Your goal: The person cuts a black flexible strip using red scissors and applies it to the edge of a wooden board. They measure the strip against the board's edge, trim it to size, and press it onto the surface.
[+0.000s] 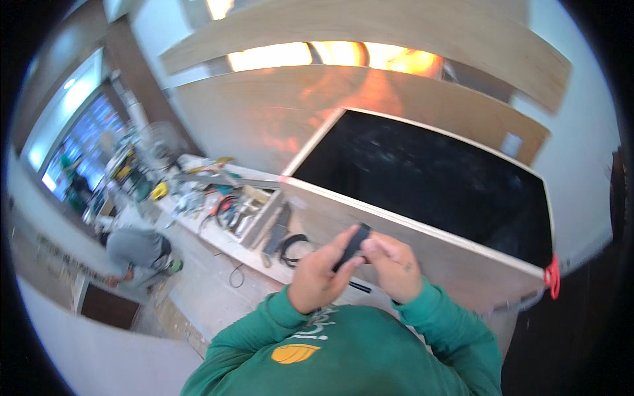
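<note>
Holding a black strip (352,247), left hand (317,277) sits beside right hand (397,269).

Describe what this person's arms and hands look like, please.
The arms are covered by long green sleeves that reach the wrists. The left hand and right hand are bare, without gloves. A small dark mark, too blurred to identify, shows on the right one. The matching green top carries a yellow shape and white lettering.

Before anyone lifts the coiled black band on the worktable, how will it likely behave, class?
The coiled black band is probably light, looking thin; likely bendy, given its round loop; and perhaps apt to uncoil, with no visible tie.
</note>
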A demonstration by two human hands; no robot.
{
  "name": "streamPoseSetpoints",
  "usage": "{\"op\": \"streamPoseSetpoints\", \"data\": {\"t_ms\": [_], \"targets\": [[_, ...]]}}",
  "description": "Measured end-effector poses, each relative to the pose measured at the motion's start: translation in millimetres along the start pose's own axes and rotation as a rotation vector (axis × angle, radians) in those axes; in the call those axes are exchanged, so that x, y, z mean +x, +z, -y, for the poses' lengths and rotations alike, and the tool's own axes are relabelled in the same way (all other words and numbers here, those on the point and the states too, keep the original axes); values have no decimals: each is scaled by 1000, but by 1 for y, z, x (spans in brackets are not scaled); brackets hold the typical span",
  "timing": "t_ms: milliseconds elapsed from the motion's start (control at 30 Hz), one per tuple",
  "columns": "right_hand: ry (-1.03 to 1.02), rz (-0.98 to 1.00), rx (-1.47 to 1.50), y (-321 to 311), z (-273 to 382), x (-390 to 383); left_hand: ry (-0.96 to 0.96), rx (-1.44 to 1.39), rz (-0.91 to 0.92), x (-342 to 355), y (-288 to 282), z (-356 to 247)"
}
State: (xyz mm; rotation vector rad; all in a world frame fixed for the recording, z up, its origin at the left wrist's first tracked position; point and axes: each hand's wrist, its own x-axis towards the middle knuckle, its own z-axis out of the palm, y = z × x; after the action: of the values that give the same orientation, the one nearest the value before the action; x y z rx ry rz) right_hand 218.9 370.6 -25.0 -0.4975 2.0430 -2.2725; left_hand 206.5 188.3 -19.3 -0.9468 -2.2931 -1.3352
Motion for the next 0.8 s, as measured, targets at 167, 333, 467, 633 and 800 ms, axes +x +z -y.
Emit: {"op": "streamPoseSetpoints", "data": {"t_ms": [167, 333, 467, 633, 800], "targets": [[48, -145, 164, 13, -3, 6, -52, 89, 35, -6, -2, 14], [111, -181, 443, 17, -15, 12, -72, -39, 108, -6, 1, 10], [121, -97, 385, 11, -22, 16, -152, 9, 163, -8, -4, 12], [38, -217, 321, 17, -5, 18, -29, 67, 24, -13, 1, 22], [-21, -147, 256, -11, -4, 18, 21, -22, 48, -20, -8, 30]]}}
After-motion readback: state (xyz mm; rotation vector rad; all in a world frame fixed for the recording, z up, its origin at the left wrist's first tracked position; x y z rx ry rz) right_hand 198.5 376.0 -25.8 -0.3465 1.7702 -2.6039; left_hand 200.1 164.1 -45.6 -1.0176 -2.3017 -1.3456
